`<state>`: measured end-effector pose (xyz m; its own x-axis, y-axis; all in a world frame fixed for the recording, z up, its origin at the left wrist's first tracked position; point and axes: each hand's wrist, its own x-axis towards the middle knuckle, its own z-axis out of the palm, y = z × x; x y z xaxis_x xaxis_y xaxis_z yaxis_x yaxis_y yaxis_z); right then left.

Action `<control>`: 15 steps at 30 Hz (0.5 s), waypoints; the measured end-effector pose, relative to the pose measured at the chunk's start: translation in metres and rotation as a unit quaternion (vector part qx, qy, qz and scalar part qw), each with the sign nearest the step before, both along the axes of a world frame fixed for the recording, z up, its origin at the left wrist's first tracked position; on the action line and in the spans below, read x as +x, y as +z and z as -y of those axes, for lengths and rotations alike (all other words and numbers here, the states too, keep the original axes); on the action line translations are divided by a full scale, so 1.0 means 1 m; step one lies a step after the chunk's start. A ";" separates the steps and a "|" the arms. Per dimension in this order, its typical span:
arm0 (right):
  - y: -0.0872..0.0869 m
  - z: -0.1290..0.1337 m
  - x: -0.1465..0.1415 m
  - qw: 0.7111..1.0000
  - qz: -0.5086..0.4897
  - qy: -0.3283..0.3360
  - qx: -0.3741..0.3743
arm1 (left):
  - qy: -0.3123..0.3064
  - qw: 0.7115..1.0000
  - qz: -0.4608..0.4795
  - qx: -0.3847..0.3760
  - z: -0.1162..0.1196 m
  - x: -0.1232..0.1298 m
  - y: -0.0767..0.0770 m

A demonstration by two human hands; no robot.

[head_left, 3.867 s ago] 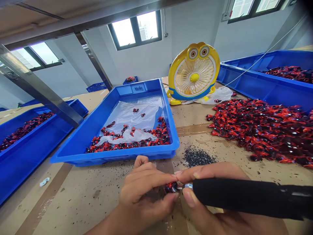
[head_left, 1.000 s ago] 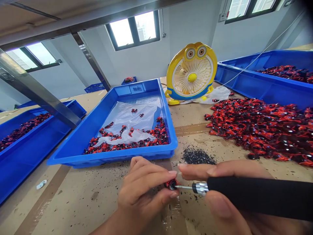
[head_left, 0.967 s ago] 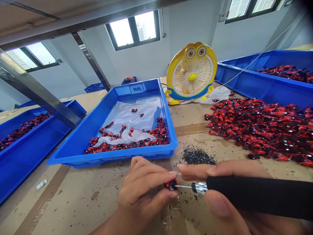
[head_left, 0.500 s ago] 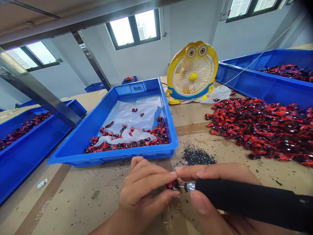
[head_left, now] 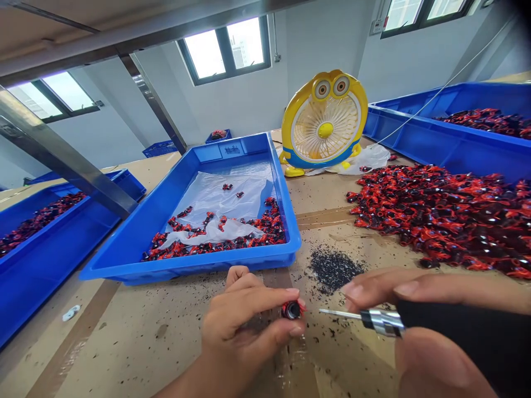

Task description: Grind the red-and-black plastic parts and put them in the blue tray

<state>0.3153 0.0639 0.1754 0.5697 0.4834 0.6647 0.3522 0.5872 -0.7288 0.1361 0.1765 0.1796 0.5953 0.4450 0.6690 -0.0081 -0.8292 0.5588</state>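
Observation:
Between the thumb and fingers of my left hand (head_left: 243,320) is a small red and black part (head_left: 292,310), its round dark opening facing me. My right hand (head_left: 440,326) grips a black-handled tool (head_left: 460,337) with a silver collar and a thin metal tip. That tip points left at the part, a short gap away from it. Just beyond my hands lies a patch of black shavings (head_left: 334,269) on the tabletop. A large pile of red and black parts (head_left: 448,215) spreads to the right.
A blue tray (head_left: 191,271) with a plastic sheet and scattered parts sits ahead. Other blue trays stand at left (head_left: 53,260) and back right (head_left: 448,135). A yellow fan (head_left: 326,130) stands behind. A metal post (head_left: 70,155) slants at left; a small white piece (head_left: 71,313) lies near it.
My right hand has drawn the tool back to the right, so its tip is now clear of the part. The part in my left hand has turned slightly, showing its opening more.

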 end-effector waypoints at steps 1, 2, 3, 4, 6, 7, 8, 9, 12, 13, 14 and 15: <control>-0.002 0.001 0.005 1.000 -0.003 -0.006 0.008 | 0.000 1.000 0.002 -0.004 0.000 0.000 -0.001; -0.004 0.002 0.008 1.000 -0.010 -0.014 0.008 | 0.001 1.000 0.004 -0.008 0.000 0.000 -0.001; -0.005 0.003 0.010 1.000 -0.016 -0.021 0.003 | 0.001 1.000 0.005 -0.010 0.000 -0.001 -0.002; -0.004 0.004 0.011 0.999 -0.021 -0.025 -0.004 | -0.001 1.000 0.006 -0.010 0.000 -0.001 -0.002; -0.003 0.004 0.012 0.999 -0.036 -0.021 -0.013 | -0.004 1.000 0.006 -0.006 0.000 -0.001 -0.002; -0.001 0.004 0.011 0.999 -0.046 -0.018 -0.014 | -0.003 1.000 0.006 -0.004 -0.001 -0.001 -0.001; 0.000 0.004 0.011 0.998 -0.054 -0.018 -0.013 | -0.002 1.000 0.007 -0.001 -0.001 -0.001 -0.001; 0.001 0.003 0.010 0.998 -0.056 -0.022 -0.011 | 0.001 1.000 0.008 0.003 -0.001 -0.001 -0.001; 0.002 0.002 0.009 0.998 -0.054 -0.031 -0.013 | 0.011 1.000 0.017 0.004 -0.001 0.000 -0.001; 0.002 0.001 0.008 0.998 -0.052 -0.034 -0.014 | 0.014 1.000 0.019 0.001 -0.001 0.000 -0.001; 0.002 0.001 0.008 0.998 -0.051 -0.038 -0.015 | 0.019 1.000 0.021 -0.002 -0.001 0.000 -0.001; 0.002 0.000 0.008 0.998 -0.046 -0.047 -0.021 | 0.025 0.999 0.022 -0.007 0.000 0.000 -0.002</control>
<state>0.3236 0.0638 0.1774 0.6715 0.4518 0.5873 0.3336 0.5234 -0.7841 0.1358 0.1768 0.1777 0.5418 0.4828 0.6880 0.0079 -0.8215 0.5702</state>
